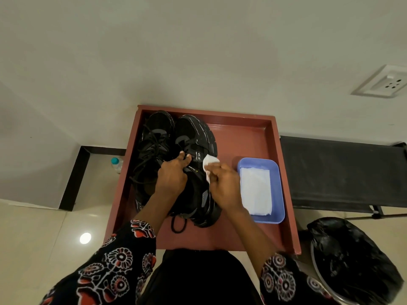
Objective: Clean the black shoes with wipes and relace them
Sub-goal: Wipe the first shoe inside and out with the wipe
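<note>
A small clear plastic bottle with a teal cap (116, 164) is standing on the floor beside the shallow red-brown wooden tray (246, 137). Inside the tray, the left black lace-up sports shoe (154, 137) is lying against the left wall, its loose laces spilling over the tongue. The left hand (172, 175) is curling over the tongue of the right black lace-up sports shoe (196, 133), fingers gripping it to steady it. The right hand (224, 183) is pinching a crumpled white wet wipe (209, 165) against that shoe's outer side. Further right, the pale blue plastic tub of folded white wipes (261, 190) is sitting just beside the shoe.

The likeliest trouble is the shoe rolling outward under the rubbing if the left hand's hold slackens (its sole looks to be tilting already). A trailing lace loop near the heel could snag the wiping wrist, and a hard sideways stroke could knock the tub.
</note>
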